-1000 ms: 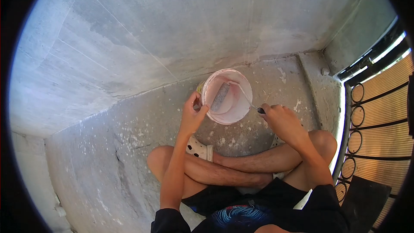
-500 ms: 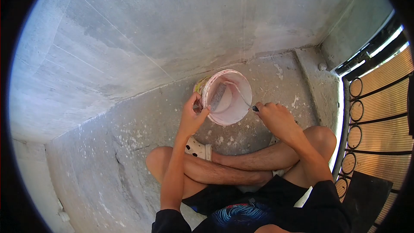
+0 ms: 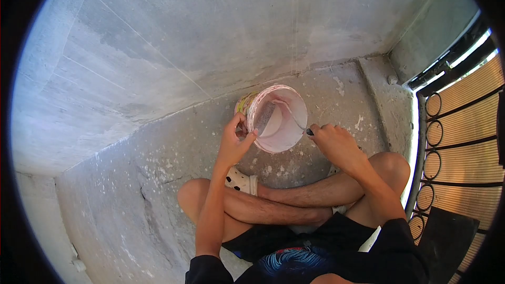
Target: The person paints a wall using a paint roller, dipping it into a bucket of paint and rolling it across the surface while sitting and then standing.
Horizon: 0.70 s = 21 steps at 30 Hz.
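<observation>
A whitish-pink bucket (image 3: pixel 286 131) lies tilted on the concrete floor, its mouth turned toward me. My left hand (image 3: pixel 236 139) grips the bucket's left rim, with the thumb at the edge and the fingers around the outer side. My right hand (image 3: pixel 334 144) is closed around the dark handle of a paint roller (image 3: pixel 300 123), just right of the bucket. The roller's bent metal rod runs into the bucket, and its grey, fuzzy head rests inside along the left wall.
A grey plastered wall (image 3: pixel 210 31) rises beyond the bucket. On the right stands a metal gate (image 3: pixel 463 137) with ribbed orange panels. My crossed legs (image 3: pixel 284 202) and a white clog (image 3: pixel 241 182) are close below the bucket. Paint specks dot the floor (image 3: pixel 131 200).
My right hand and the roller handle have shifted very slightly to the left. The bucket and my left hand look almost the same.
</observation>
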Tool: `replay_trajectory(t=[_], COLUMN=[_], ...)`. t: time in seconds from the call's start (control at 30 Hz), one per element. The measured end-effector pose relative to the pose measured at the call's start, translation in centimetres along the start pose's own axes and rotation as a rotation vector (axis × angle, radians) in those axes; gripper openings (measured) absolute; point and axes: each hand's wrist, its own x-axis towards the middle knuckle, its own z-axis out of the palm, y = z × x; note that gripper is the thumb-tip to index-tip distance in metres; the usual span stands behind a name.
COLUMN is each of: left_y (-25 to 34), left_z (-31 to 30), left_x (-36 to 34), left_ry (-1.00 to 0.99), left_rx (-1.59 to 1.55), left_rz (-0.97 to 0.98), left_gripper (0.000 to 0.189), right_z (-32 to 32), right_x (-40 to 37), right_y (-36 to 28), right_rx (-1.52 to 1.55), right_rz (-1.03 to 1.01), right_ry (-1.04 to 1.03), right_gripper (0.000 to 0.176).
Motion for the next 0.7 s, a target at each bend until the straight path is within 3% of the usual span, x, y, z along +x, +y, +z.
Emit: replay_trajectory(t=[0.5,0.57,0.7], left_y=[0.0,-0.1,0.2], left_z=[0.1,0.1,0.1], left_x=[0.1,0.1,0.1], left_ry=[-0.014,-0.013,-0.011], left_rx=[0.015,0.014,0.005], left_rz=[0.024,0.021,0.021], left_gripper=[0.02,0.021,0.021], right_z=[0.0,0.9,1.2], right_x=[0.2,0.2,0.2], right_y=[0.2,0.6,0.6], right_rx=[0.072,0.115,0.134], right_rz=[0.054,-0.001,-0.009], right_ry=[-0.084,0.026,0.03], right_gripper=[0.02,0.027,0.027])
